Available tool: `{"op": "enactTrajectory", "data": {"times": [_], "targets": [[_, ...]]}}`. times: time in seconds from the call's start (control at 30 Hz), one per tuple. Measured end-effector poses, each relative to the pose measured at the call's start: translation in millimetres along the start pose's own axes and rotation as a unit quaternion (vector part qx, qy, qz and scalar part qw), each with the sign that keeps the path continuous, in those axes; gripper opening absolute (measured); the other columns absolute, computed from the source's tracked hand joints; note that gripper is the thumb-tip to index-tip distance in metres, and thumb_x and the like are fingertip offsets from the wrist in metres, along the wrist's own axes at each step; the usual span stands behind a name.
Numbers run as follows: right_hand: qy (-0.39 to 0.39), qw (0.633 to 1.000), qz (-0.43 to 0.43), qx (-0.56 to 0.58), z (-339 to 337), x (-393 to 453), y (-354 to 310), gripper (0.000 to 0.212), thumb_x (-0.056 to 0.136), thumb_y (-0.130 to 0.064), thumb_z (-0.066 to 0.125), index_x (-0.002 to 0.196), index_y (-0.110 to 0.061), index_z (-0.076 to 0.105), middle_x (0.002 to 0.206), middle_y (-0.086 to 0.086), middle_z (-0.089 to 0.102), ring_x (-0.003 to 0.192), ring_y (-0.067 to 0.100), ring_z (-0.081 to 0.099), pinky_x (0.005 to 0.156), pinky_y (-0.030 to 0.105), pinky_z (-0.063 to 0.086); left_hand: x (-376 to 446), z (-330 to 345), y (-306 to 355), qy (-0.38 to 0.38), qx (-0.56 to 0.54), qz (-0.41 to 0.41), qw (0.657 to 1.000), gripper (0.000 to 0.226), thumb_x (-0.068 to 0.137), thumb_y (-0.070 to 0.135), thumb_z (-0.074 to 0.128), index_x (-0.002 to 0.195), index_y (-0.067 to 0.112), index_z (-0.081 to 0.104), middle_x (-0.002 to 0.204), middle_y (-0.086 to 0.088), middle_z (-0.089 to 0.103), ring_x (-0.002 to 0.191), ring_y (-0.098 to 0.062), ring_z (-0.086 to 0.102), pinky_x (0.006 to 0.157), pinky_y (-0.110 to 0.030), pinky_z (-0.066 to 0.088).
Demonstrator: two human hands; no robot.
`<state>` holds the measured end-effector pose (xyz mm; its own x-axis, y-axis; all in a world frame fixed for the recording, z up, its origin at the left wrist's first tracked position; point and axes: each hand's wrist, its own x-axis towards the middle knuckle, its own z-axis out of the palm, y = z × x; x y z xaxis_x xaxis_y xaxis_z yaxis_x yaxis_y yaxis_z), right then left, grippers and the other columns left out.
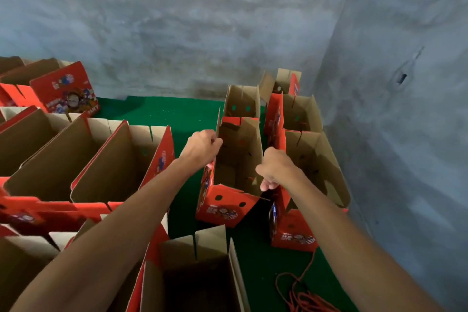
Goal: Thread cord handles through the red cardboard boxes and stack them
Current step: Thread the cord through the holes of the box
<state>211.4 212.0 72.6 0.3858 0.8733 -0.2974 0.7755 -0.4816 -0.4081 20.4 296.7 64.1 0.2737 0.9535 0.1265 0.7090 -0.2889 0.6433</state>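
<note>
A red cardboard box (222, 206) with a brown inside stands open on the green floor in the middle. My left hand (201, 145) grips the top edge of its left wall. My right hand (274, 170) grips the top edge of its right wall, fingers curled over it. Two round holes show in the box's near red flap. A tangle of red cord (301, 296) lies on the floor at the lower right, apart from both hands. Another open box (200, 276) stands just below my arms.
Rows of open red boxes (76, 159) fill the left side. More boxes (304, 134) stand stacked behind and right of the held one, against the grey concrete wall (392, 134). Green floor (164, 111) shows between the groups.
</note>
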Motion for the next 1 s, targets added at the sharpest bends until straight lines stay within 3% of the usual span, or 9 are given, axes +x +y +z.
{"op": "enactTrajectory", "data": {"times": [0.13, 0.23, 0.3, 0.4, 0.53, 0.67, 0.83, 0.93, 1.0], "targets": [[0.013, 0.999, 0.036, -0.012, 10, 11, -7, 0.014, 0.097, -0.008, 0.063, 0.089, 0.001, 0.057, 0.074, 0.013, 0.074, 0.050, 0.018, 0.070, 0.047, 0.024, 0.056, 13, -2, -18, 0.019, -0.018, -0.019, 0.999, 0.028, 0.096, 0.021, 0.052, 0.074, 0.003, 0.055, 0.074, -0.010, 0.062, 0.065, -0.026, 0.057, 0.059, -0.036, 0.051], [0.044, 0.998, 0.036, -0.012, 13, 18, -4, 0.017, 0.094, -0.011, 0.070, 0.099, 0.001, 0.059, 0.087, 0.014, 0.071, 0.066, 0.024, 0.070, 0.053, 0.027, 0.058, 17, -3, -23, 0.034, -0.011, -0.024, 0.999, 0.031, 0.101, 0.024, 0.053, 0.073, 0.010, 0.058, 0.071, -0.003, 0.063, 0.064, -0.020, 0.063, 0.052, -0.027, 0.048], [0.079, 0.996, 0.044, 0.001, 15, 19, -2, 0.013, 0.097, -0.012, 0.067, 0.102, -0.004, 0.058, 0.095, 0.015, 0.073, 0.073, 0.026, 0.074, 0.061, 0.031, 0.061, 18, -6, -17, 0.019, -0.011, -0.027, 0.999, 0.026, 0.101, 0.030, 0.060, 0.082, 0.015, 0.069, 0.078, -0.002, 0.071, 0.069, -0.019, 0.072, 0.061, -0.029, 0.060], [0.129, 0.991, 0.034, 0.020, 19, 24, -3, 0.009, 0.098, -0.012, 0.065, 0.104, -0.007, 0.061, 0.089, 0.014, 0.072, 0.064, 0.024, 0.074, 0.049, 0.029, 0.058, 14, -5, -3, -0.012, -0.008, -0.044, 0.999, 0.017, 0.094, 0.035, 0.071, 0.093, 0.019, 0.073, 0.088, -0.002, 0.075, 0.071, -0.018, 0.075, 0.073, -0.037, 0.065], [0.170, 0.984, 0.034, 0.047, 23, 24, 2, 0.015, 0.097, -0.012, 0.065, 0.111, -0.007, 0.066, 0.103, 0.013, 0.070, 0.090, 0.030, 0.072, 0.078, 0.044, 0.064, -2, -1, 10, -0.055, 0.012, -0.044, 0.997, 0.023, 0.093, 0.028, 0.067, 0.110, 0.013, 0.071, 0.109, -0.010, 0.074, 0.092, -0.028, 0.074, 0.085, -0.043, 0.063], [0.180, 0.980, 0.019, 0.084, 23, 13, 2, 0.023, 0.098, -0.017, 0.066, 0.118, -0.006, 0.067, 0.115, 0.015, 0.068, 0.102, 0.033, 0.069, 0.084, 0.045, 0.062, -33, -9, 21, -0.086, 0.058, -0.013, 0.994, 0.047, 0.097, 0.036, 0.063, 0.139, 0.017, 0.057, 0.135, -0.007, 0.063, 0.119, -0.027, 0.063, 0.100, -0.040, 0.053], [0.154, 0.983, -0.004, 0.105, 19, -17, 5, 0.033, 0.098, -0.018, 0.065, 0.127, -0.003, 0.063, 0.125, 0.018, 0.065, 0.114, 0.037, 0.066, 0.093, 0.044, 0.060, -97, -26, 42, -0.102, 0.177, -0.010, 0.979, 0.035, 0.098, 0.043, 0.060, 0.108, 0.010, 0.065, 0.099, -0.005, 0.069, 0.091, -0.025, 0.069, 0.081, -0.039, 0.059], [0.145, 0.980, -0.048, 0.127, 21, -45, 16, 0.030, 0.102, -0.022, 0.056, 0.117, 0.000, 0.070, 0.114, 0.018, 0.071, 0.102, 0.033, 0.071, 0.087, 0.040, 0.061, -146, -26, 54, -0.223, 0.122, -0.076, 0.964, 0.051, 0.103, 0.048, 0.052, 0.085, 0.003, 0.068, 0.067, -0.005, 0.075, 0.060, -0.022, 0.075, 0.058, -0.031, 0.063], [0.138, 0.977, -0.078, 0.144, 30, -65, 25, 0.032, 0.104, -0.027, 0.053, 0.103, -0.004, 0.074, 0.102, 0.015, 0.074, 0.095, 0.030, 0.074, 0.088, 0.042, 0.062, -175, -21, 60, -0.315, 0.100, -0.142, 0.933, 0.063, 0.101, 0.057, 0.049, 0.084, 0.002, 0.072, 0.065, -0.008, 0.076, 0.059, -0.022, 0.076, 0.051, -0.026, 0.059]]}}
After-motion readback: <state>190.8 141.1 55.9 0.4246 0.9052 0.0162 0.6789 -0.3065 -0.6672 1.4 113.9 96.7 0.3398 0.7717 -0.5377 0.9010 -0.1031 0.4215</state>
